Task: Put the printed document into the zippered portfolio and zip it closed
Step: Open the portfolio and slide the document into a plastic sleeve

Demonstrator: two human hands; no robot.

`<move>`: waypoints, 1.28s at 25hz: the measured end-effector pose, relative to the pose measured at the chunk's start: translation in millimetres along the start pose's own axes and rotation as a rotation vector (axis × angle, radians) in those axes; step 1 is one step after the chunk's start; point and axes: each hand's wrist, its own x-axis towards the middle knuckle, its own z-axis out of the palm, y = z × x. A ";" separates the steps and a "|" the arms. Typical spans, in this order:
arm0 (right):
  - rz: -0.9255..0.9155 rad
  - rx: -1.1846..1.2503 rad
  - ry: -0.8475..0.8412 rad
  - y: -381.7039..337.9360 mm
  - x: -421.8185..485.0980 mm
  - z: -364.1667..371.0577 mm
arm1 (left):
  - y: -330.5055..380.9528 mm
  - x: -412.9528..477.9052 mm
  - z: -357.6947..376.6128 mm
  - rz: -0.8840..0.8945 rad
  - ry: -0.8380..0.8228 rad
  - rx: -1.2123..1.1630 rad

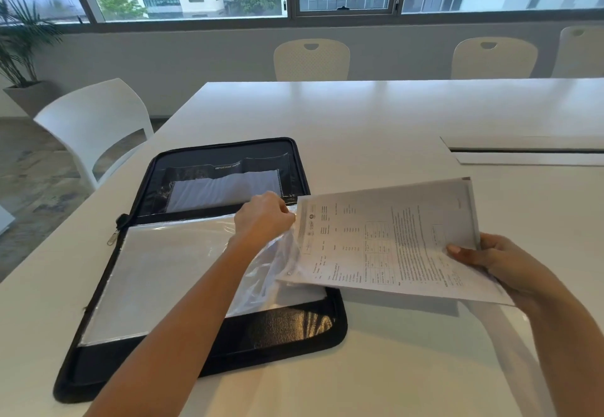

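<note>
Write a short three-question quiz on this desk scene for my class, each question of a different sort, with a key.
1. True or false: the portfolio lies zipped shut on the table.
2. Which hand holds the printed document by its near right edge?
A. left hand
B. right hand
C. neither
3. Fill in: the left hand pinches the edge of a clear plastic ______ inside the portfolio.

Key: 1 false, it lies open; 2 B; 3 sleeve.
</note>
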 end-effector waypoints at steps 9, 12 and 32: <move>-0.015 -0.167 -0.153 -33.3 37.1 -9.3 | 5.1 17.7 -12.4 0.049 0.200 -0.047; -0.016 -0.174 -0.169 -34.6 47.5 -5.7 | 9.1 19.1 -12.3 0.095 0.212 -0.054; 0.146 -0.005 -0.080 -2.2 84.5 -6.6 | -25.4 -126.5 25.9 0.745 0.106 0.405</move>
